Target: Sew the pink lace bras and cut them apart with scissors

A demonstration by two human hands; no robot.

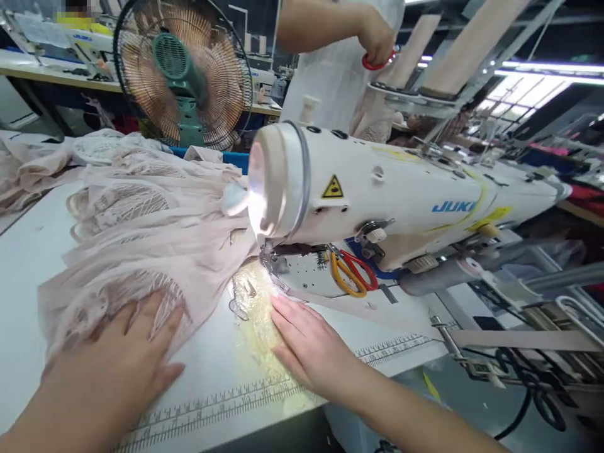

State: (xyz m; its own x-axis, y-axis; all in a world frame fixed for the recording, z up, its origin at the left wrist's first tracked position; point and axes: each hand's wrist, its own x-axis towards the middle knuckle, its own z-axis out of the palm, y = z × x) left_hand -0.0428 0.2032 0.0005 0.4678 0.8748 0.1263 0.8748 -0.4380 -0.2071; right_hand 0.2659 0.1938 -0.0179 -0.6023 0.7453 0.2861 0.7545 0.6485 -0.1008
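Pale pink fabric with lace panels (pixel 198 245) lies bunched on the white table, its right end running under the head of a white sewing machine (pixel 401 195). My left hand (pixel 127 346) rests palm down on a lace panel, fingers spread. My right hand (pixel 314 343) lies flat beside the lit needle area, fingertips close to the presser foot; they hold nothing I can see. Under its fingers is a yellowish taped patch (pixel 257 308) on the table. Scissors with orange and red handles (pixel 352 274) lie beneath the machine arm. The needle tip is hard to make out.
A large fan (pixel 182 69) stands behind the table. Beyond the machine, another person's hand (pixel 376 39) holds something red-handled (pixel 380 61). A printed ruler (pixel 212 412) runs along the front edge. A pale band (pixel 523 340) passes through a metal guide at right.
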